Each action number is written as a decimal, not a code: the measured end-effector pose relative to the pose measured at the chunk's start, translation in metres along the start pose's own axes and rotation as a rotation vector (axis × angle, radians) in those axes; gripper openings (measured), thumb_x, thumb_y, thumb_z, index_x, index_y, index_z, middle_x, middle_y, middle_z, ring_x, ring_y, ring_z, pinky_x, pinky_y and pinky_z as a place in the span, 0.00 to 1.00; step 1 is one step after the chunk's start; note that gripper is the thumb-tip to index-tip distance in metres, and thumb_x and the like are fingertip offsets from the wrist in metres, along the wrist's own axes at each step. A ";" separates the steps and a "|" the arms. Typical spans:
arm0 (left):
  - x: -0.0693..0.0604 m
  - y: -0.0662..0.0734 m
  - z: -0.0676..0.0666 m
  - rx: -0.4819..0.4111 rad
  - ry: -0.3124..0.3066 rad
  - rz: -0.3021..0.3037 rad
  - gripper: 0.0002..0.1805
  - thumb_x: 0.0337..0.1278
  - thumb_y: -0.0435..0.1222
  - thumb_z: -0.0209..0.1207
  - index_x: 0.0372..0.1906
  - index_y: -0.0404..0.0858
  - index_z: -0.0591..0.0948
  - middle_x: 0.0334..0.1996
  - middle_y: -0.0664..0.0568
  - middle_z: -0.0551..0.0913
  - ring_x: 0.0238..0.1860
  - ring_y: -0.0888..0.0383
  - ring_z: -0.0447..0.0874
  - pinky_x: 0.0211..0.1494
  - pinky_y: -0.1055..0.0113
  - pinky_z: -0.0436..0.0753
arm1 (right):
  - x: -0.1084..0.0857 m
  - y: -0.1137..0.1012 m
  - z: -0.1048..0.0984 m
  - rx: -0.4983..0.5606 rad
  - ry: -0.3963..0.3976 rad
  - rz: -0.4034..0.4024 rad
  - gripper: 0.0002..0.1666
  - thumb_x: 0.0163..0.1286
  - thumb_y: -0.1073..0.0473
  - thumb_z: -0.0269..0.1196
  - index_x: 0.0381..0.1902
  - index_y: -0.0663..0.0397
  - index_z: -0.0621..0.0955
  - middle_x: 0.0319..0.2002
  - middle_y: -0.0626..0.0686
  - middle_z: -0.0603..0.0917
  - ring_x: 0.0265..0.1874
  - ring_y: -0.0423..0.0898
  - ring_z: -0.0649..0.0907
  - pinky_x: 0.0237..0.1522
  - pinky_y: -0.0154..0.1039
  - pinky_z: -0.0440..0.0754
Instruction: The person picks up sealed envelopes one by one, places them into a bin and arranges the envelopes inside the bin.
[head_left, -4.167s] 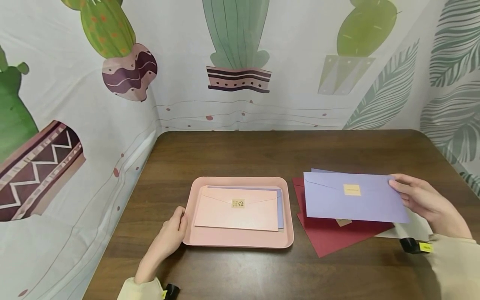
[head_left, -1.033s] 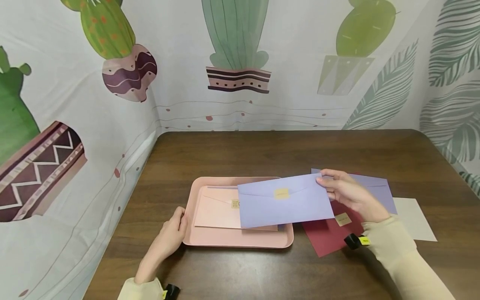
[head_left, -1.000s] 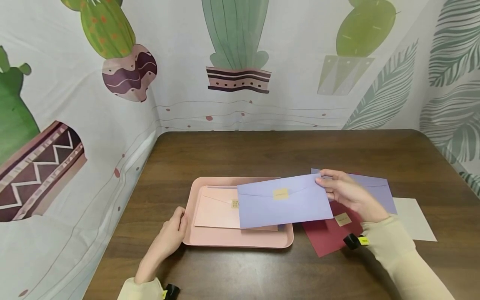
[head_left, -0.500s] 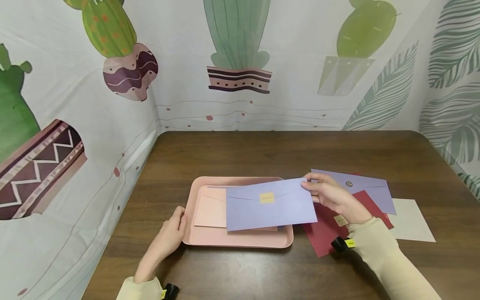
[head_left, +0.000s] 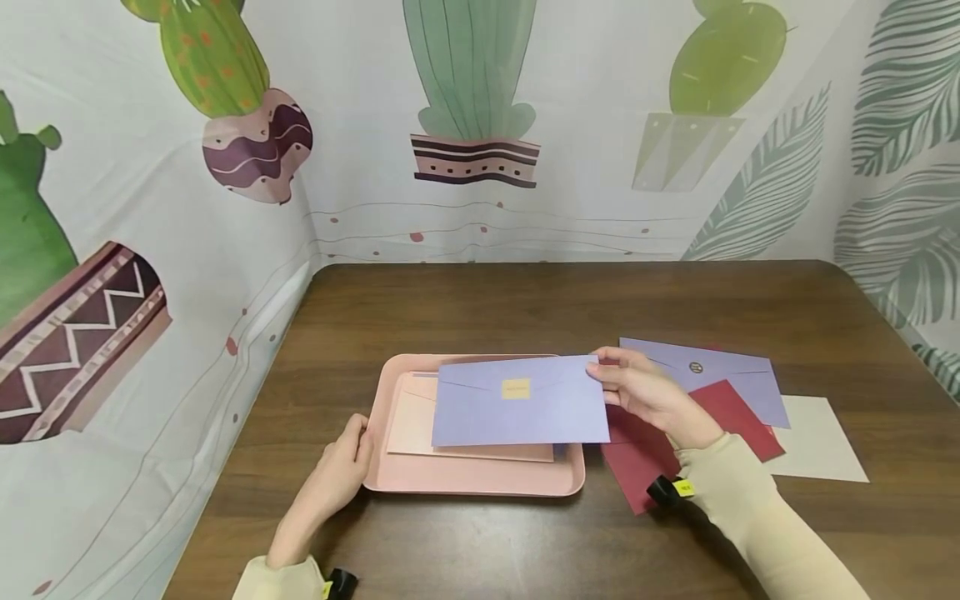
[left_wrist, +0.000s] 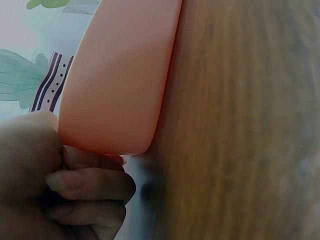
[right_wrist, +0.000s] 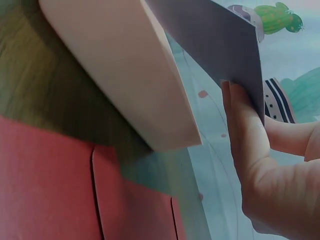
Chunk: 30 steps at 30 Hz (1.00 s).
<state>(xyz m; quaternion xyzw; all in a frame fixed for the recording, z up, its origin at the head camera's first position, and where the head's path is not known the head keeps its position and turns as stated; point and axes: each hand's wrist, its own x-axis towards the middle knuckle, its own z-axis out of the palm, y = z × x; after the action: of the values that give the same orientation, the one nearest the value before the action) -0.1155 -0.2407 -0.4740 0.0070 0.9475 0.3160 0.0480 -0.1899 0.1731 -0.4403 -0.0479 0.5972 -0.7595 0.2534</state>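
Observation:
My left hand grips the left side of a pink tray; in the left wrist view its fingers curl at the tray's corner. In my right hand, a lavender envelope with a square gold sticker is pinched by its right end. It hovers over the tray, roughly level. Beneath it lies a pale pink envelope, partly covered, with a lavender edge showing under that one. The right wrist view has the thumb and fingers on opposite faces of the held envelope, raised above the tray's wall.
Right of the tray lie overlapping red envelopes, another lavender envelope with a round seal, and a white envelope. All rest on a brown wooden table. A cactus-print cloth hangs behind it.
My right hand has carried the lavender envelope leftward from above the red envelopes to over the tray, covering much of the pale pink envelope. My left hand has stayed on the tray.

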 end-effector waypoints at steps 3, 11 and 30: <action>0.000 -0.001 0.001 0.002 -0.002 -0.004 0.05 0.72 0.34 0.43 0.45 0.39 0.69 0.26 0.46 0.75 0.29 0.53 0.74 0.32 0.59 0.73 | 0.001 0.000 0.006 0.029 -0.019 -0.013 0.04 0.73 0.69 0.51 0.40 0.57 0.72 0.33 0.46 0.84 0.31 0.38 0.84 0.38 0.33 0.83; 0.002 -0.003 0.001 0.004 -0.009 -0.011 0.06 0.72 0.35 0.42 0.45 0.39 0.69 0.26 0.47 0.74 0.30 0.52 0.74 0.33 0.59 0.73 | 0.006 0.004 0.015 0.043 -0.034 -0.008 0.05 0.73 0.71 0.48 0.39 0.57 0.70 0.33 0.47 0.83 0.31 0.39 0.83 0.38 0.33 0.83; 0.001 -0.003 0.002 0.009 0.001 0.008 0.05 0.73 0.35 0.43 0.45 0.39 0.69 0.24 0.49 0.71 0.31 0.53 0.74 0.34 0.59 0.73 | 0.012 0.009 0.035 -0.101 -0.081 0.041 0.27 0.74 0.69 0.46 0.65 0.81 0.56 0.49 0.56 0.78 0.43 0.36 0.81 0.51 0.32 0.80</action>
<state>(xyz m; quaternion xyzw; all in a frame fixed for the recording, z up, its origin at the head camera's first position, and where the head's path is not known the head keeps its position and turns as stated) -0.1164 -0.2423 -0.4777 0.0106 0.9489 0.3120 0.0462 -0.1846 0.1355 -0.4419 -0.0791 0.6251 -0.7204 0.2899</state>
